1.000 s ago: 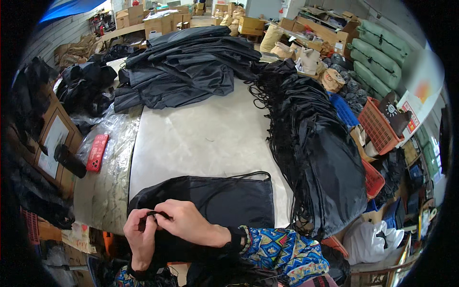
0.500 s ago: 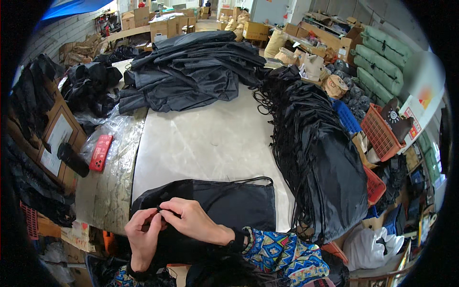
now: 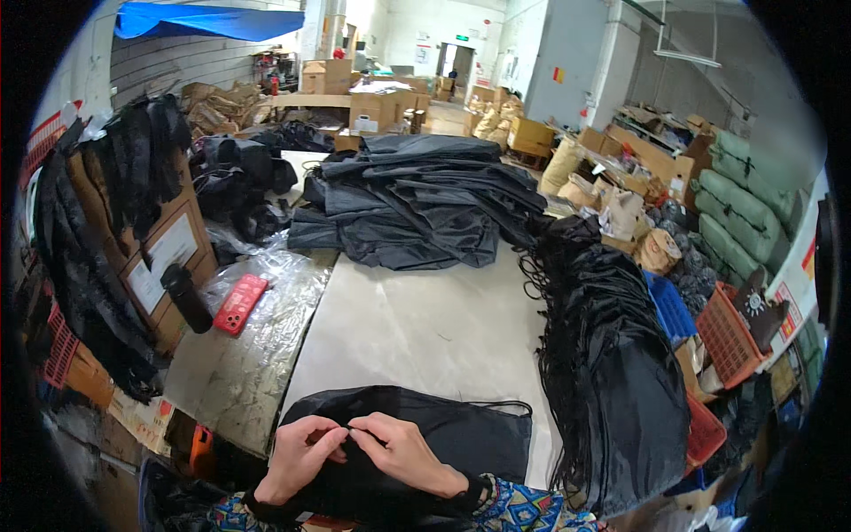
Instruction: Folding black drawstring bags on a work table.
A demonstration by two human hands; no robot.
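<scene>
At the near edge of the table (image 3: 417,328), a black drawstring bag (image 3: 461,430) lies flat, its top hem toward the person and its cord running along the far side to the right corner of the bag. The left hand (image 3: 297,457) and the right hand (image 3: 403,452) meet over the bag's left part, touching each other at the fingertips. Both hands pinch with thumb and forefinger closed narrow on something thin at the hem, probably the cord; the piece itself is too small to tell. The right forearm wears a patterned sleeve (image 3: 510,510) and rests on the bag's near part.

Beyond the bag the middle of the table is bare and pale, open from the bag's far side up to a heap of folded dark bags (image 3: 417,199) at the far edge. Along the right edge a long stack of finished black bags (image 3: 612,372) with loose cords hangs over the side, coming near the right corner of the flat bag. The left edge is covered by a crinkled clear plastic sheet (image 3: 257,346); on it lie a red phone (image 3: 239,304) and, just beside it, an upright black bottle (image 3: 186,297), both well apart from the hands. A cardboard box (image 3: 168,244) draped with black cords stands off the left edge.
</scene>
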